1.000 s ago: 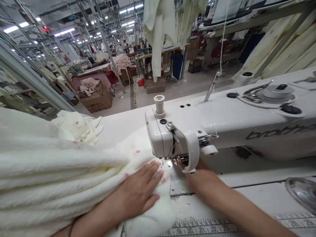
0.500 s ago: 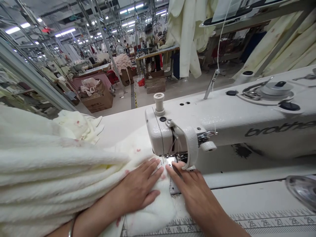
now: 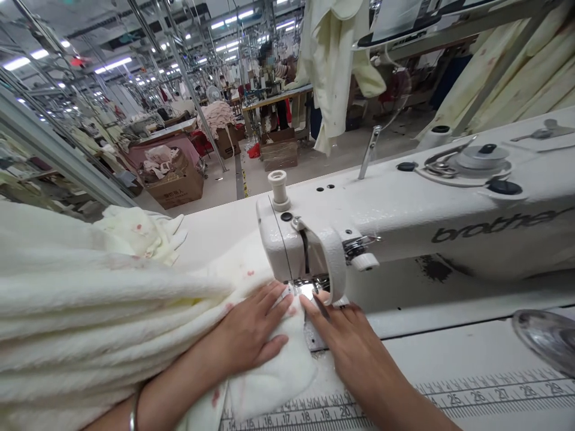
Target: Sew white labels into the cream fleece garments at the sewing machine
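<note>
The cream fabric [image 3: 112, 311] is spreading over the left of the counter [image 3: 467, 353], its long folds running left to right and narrowing toward the needle end of the white sewing machine [image 3: 386, 215] — a loose flap is pointing back at the printed ruler [image 3: 309, 413]. The left hand [image 3: 249, 335] is lying flat on the fabric, fingers outstretched and unclenched. The right hand [image 3: 348, 338] is reaching in near the fabric's edge, a dark sliver [image 3: 321, 306] showing between its fingers — whether it's grasping that, I can't tell.
</note>
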Available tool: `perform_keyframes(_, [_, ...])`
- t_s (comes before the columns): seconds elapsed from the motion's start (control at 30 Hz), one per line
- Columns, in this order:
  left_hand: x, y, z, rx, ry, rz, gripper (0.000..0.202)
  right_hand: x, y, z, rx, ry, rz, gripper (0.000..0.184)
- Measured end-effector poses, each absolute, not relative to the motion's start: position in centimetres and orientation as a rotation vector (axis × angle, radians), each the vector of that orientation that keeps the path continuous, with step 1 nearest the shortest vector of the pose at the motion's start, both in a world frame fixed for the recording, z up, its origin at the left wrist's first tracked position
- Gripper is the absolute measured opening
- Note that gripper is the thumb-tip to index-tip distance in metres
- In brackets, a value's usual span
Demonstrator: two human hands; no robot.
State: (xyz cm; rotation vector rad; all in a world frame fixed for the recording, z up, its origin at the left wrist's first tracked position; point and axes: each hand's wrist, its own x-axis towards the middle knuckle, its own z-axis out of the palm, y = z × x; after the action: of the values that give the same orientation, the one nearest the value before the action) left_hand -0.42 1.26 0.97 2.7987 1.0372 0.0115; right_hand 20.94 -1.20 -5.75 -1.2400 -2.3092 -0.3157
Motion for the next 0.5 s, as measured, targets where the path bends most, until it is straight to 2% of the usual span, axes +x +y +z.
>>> perform_keyframes(0.5, [-0.4,2.2,0.6,2.778,1.116,0.089,0.046,24.5,-4.2,-6.8,-1.266,-2.197,-0.184,0.069])
